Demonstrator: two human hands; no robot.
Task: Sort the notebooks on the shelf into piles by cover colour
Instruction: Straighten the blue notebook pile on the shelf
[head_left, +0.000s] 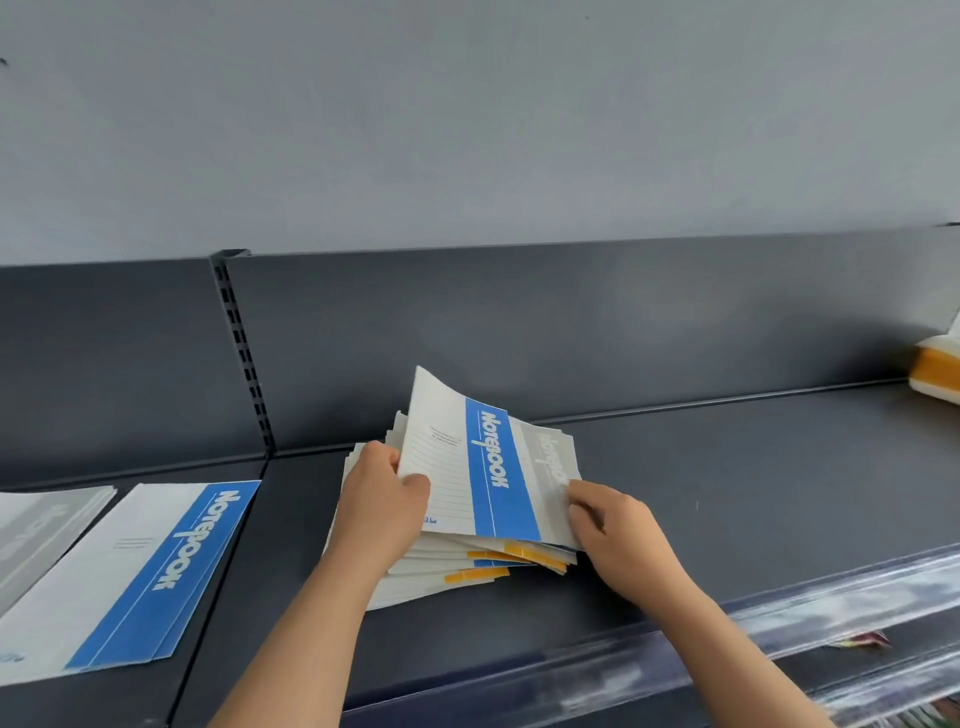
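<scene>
**Dark shelf, notebooks half sorted**

Grey wall above, and below it a dark metal shelf with a clear plastic strip along its front edge. Near the middle sits a loose mixed stack of notebooks, with orange and blue edges poking out of its near side.

The person's left hand grips the left edge of a blue-banded notebook, thumb on the cover. That side is raised off the stack, so the cover bows upward. Just beneath it lies a grey-banded notebook. The right hand pinches its near right corner between fingertips and thumb. The two hands are apart, one at each side of the stack.

Over on the left of the shelf a blue pile lies flat, and a grey pile sits beside it at the frame's edge. Far right, something orange and white shows only partly.
</scene>
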